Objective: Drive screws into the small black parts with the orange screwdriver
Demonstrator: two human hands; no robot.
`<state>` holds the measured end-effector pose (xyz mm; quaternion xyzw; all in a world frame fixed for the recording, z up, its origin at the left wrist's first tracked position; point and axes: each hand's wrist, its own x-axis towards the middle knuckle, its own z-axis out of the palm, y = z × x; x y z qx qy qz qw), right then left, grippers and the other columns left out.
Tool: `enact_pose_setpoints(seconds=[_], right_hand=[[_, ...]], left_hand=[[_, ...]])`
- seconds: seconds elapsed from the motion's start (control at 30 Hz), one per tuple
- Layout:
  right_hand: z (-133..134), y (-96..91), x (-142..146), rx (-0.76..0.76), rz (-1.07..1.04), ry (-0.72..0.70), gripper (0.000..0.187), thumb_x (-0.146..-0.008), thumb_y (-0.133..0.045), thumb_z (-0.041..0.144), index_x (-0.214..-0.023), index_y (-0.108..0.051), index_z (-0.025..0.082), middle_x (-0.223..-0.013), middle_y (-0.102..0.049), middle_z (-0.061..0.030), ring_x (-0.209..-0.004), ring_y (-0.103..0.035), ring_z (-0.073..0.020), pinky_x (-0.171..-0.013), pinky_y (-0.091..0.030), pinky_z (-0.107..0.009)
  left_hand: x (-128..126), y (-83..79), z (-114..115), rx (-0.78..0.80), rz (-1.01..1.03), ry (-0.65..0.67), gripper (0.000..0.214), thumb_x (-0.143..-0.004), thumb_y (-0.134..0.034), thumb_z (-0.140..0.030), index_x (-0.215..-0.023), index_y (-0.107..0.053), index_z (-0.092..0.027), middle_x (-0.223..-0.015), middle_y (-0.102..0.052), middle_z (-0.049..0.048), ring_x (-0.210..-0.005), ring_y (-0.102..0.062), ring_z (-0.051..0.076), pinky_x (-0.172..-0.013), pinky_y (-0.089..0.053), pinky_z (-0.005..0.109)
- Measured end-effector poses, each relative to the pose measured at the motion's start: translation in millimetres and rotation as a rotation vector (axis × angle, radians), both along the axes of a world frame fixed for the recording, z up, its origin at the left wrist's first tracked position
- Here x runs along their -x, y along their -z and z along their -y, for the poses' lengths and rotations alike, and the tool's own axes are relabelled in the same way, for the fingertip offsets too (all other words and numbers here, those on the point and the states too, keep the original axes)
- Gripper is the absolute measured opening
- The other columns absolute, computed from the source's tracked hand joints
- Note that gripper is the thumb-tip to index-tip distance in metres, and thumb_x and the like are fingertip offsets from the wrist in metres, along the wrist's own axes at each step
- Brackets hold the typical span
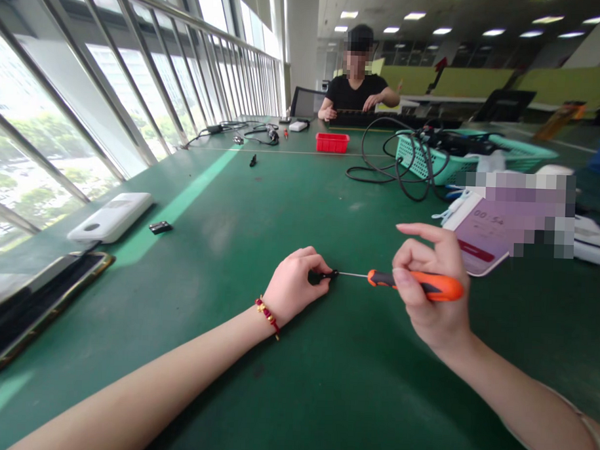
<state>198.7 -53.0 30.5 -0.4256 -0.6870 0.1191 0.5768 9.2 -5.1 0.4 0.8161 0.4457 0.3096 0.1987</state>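
Observation:
Resting on the green table, my left hand pinches a small black part between thumb and fingers. The part's exact kind is too small to make out. My right hand grips an orange and black screwdriver by its handle, thumb and fingers around it, index finger raised. The screwdriver lies nearly level and points left. Its thin metal shaft reaches the right end of the black part. Whether the tip sits in a screw cannot be seen.
A tablet stands at right, near a teal basket with black cables. Farther back are a red bin and a seated person. At left lie a white power bank, a small black piece and a phone.

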Motion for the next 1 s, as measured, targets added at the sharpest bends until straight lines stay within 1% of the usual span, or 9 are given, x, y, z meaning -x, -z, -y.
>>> enact_pose_setpoints(seconds=[0.13,0.2,0.3,0.43,0.53,0.63,0.8,0.9,1.0], right_hand=[[4.7,-5.5,0.3,-0.062,0.142,0.055,0.002,-0.081,-0.056,0.025,-0.081,-0.056,0.023,-0.055,-0.049,0.0036,-0.045,-0.047,-0.0108,-0.045,-0.037,-0.027],[6.1,-7.3,0.6,-0.088,0.183,0.065,0.006,-0.081,-0.055,0.023,-0.075,-0.055,0.023,-0.063,-0.055,0.0008,-0.052,-0.053,-0.0121,-0.048,-0.04,-0.027],[5.7,-6.7,0.7,-0.087,0.184,0.038,0.006,-0.079,-0.056,0.019,-0.082,-0.057,0.024,-0.062,-0.054,0.0018,-0.05,-0.051,-0.0115,-0.05,-0.041,-0.028],[0.5,-2.6,1.2,-0.147,0.04,-0.031,0.046,-0.071,-0.06,0.018,-0.115,-0.048,0.027,-0.078,-0.056,-0.0007,-0.063,-0.054,-0.0145,-0.056,-0.045,-0.031],[-2.8,-1.7,1.7,-0.148,-0.036,-0.043,0.065,-0.067,-0.064,0.024,-0.126,-0.038,0.027,-0.093,-0.055,-0.0032,-0.078,-0.056,-0.0179,-0.058,-0.046,-0.032],[-1.0,-3.7,1.7,-0.054,-0.003,0.014,0.054,-0.071,-0.065,0.028,-0.12,-0.043,0.025,-0.07,-0.052,0.0028,-0.06,-0.052,-0.0141,-0.051,-0.043,-0.029],[7.8,-6.3,1.5,-0.002,0.177,0.071,0.005,-0.079,-0.058,0.025,-0.083,-0.055,0.024,-0.046,-0.043,0.0072,-0.04,-0.043,-0.0096,-0.044,-0.037,-0.026],[7.9,-4.4,1.4,-0.015,0.196,0.052,0.012,-0.078,-0.058,0.022,-0.09,-0.056,0.024,-0.05,-0.047,0.0066,-0.044,-0.047,-0.0103,-0.05,-0.042,-0.027],[3.2,-1.4,1.2,-0.088,0.088,0.016,0.037,-0.074,-0.059,0.023,-0.11,-0.05,0.025,-0.079,-0.058,-0.0012,-0.066,-0.057,-0.0153,-0.061,-0.048,-0.031]], left_hand=[[-0.5,-1.3,0.9,0.004,0.006,0.001,0.009,-0.069,-0.06,-0.01,-0.072,-0.066,-0.016,-0.08,-0.062,0.0016,-0.076,-0.059,0.014,-0.071,-0.048,0.026],[-0.9,-2.2,1.6,0.005,0.003,-0.002,0.009,-0.068,-0.06,-0.01,-0.072,-0.066,-0.016,-0.079,-0.062,0.0016,-0.075,-0.059,0.014,-0.072,-0.048,0.026],[-1.1,-2.9,2.1,0.007,0.001,-0.003,0.009,-0.068,-0.06,-0.009,-0.072,-0.066,-0.016,-0.079,-0.062,0.0014,-0.075,-0.059,0.014,-0.072,-0.048,0.026],[-0.8,-2.3,1.5,0.007,0.0,-0.001,0.009,-0.068,-0.06,-0.01,-0.071,-0.066,-0.016,-0.079,-0.061,0.0014,-0.074,-0.059,0.014,-0.071,-0.048,0.026],[-0.5,-1.8,0.8,0.008,0.001,-0.001,0.009,-0.068,-0.06,-0.01,-0.071,-0.066,-0.017,-0.079,-0.061,0.0013,-0.074,-0.059,0.014,-0.07,-0.049,0.025],[-0.5,-1.8,0.5,0.001,0.002,-0.002,0.008,-0.068,-0.06,-0.011,-0.071,-0.065,-0.017,-0.079,-0.062,0.0012,-0.073,-0.059,0.014,-0.07,-0.049,0.025],[-0.9,-1.8,0.3,-0.004,0.003,-0.001,0.009,-0.069,-0.06,-0.011,-0.072,-0.066,-0.017,-0.079,-0.062,0.0013,-0.073,-0.059,0.014,-0.07,-0.049,0.025],[-1.0,-1.7,0.3,0.0,0.006,-0.003,0.008,-0.069,-0.06,-0.011,-0.072,-0.066,-0.017,-0.078,-0.062,0.0015,-0.073,-0.059,0.014,-0.07,-0.049,0.025],[-1.0,-2.0,0.6,0.002,0.002,-0.008,0.009,-0.068,-0.06,-0.011,-0.072,-0.066,-0.016,-0.078,-0.062,0.0017,-0.073,-0.059,0.014,-0.07,-0.049,0.025]])
